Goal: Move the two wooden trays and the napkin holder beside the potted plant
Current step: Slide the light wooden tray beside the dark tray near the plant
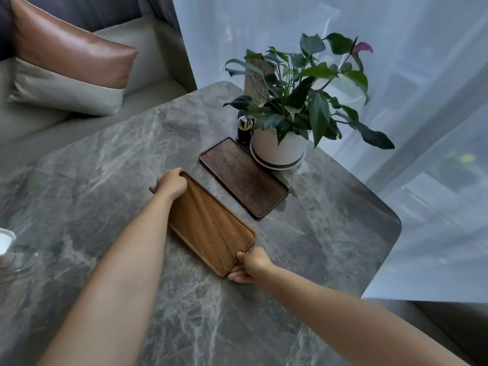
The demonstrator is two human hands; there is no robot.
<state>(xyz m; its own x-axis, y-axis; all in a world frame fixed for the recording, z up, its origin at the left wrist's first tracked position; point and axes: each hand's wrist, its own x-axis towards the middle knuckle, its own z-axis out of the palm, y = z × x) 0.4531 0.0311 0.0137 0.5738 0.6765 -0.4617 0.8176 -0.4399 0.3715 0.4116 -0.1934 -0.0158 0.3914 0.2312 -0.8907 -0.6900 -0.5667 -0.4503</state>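
A light brown wooden tray (211,225) lies on the grey marble table (105,159). My left hand (170,184) grips its far end and my right hand (249,265) grips its near corner. A dark brown wooden tray (243,177) lies empty just beyond it, right next to the potted plant (298,101) in its white pot (277,147). The two trays lie parallel with a narrow strip of table between them. No napkin holder can be made out for sure; a white object (5,243) is cut off at the left edge.
A small dark bottle with a clear ball top (244,129) stands left of the pot, and a paper card (257,80) stands among the leaves. A sofa with cushions (68,64) is behind the table. Sheer curtains (396,75) hang on the right, past the table's rounded corner.
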